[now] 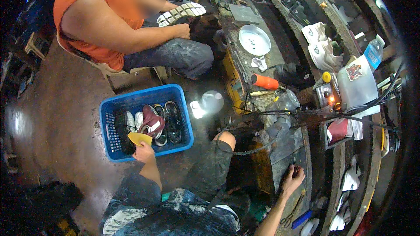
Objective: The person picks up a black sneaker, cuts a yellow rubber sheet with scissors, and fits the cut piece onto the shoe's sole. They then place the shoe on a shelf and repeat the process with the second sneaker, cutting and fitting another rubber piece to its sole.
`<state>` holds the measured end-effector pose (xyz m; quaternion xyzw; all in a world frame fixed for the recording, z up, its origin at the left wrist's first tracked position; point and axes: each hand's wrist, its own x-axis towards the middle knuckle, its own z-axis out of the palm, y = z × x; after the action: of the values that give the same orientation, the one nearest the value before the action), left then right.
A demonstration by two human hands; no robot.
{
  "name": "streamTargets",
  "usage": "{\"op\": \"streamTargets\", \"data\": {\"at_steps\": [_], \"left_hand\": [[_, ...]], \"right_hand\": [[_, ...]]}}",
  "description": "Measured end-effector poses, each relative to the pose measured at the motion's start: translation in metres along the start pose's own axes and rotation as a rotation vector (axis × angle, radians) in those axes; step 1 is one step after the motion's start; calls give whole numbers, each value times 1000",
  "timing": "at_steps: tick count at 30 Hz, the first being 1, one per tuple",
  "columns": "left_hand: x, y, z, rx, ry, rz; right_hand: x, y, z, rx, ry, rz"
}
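Over the near edge of a blue plastic basket (pixel 189 118), my left hand (pixel 143 152) grips a flat yellow piece (pixel 140 138); its exact kind does not show. Inside the basket lie several shoes: a maroon and white sneaker (pixel 151 120) on top, a black shoe (pixel 172 122) to its right and darker ones at the left. The yellow piece hangs just in front of the maroon sneaker. At the right, my right hand (pixel 294 180) rests on the dark workbench (pixel 288 157), fingers loosely bent and apart, with nothing clearly visible in them.
Across from me, a seated person in orange (pixel 94 17) holds a shoe with a white sole (pixel 181 14). The bench carries a white round dish (pixel 254 40) and an orange bottle (pixel 264 81). Cables (pixel 302 112) cross above it. Scissors (pixel 287 220) lie near my right forearm. Shelves of shoes stand right.
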<state>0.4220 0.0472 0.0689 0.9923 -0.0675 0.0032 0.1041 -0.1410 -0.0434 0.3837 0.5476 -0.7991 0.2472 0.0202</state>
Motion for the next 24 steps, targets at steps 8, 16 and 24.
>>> {"op": "streamTargets", "data": {"at_steps": [8, 16, 24], "left_hand": [[2, 2, -5, -5, -50, -24], [1, 6, -7, 6, -13, -32], [5, -1, 4, 20, -42, -35]], "right_hand": [[-5, 11, -2, -57, 202, -26], [-6, 40, 2, -222, 249, -120], [-6, 24, 8, -172, 364, 18]]}}
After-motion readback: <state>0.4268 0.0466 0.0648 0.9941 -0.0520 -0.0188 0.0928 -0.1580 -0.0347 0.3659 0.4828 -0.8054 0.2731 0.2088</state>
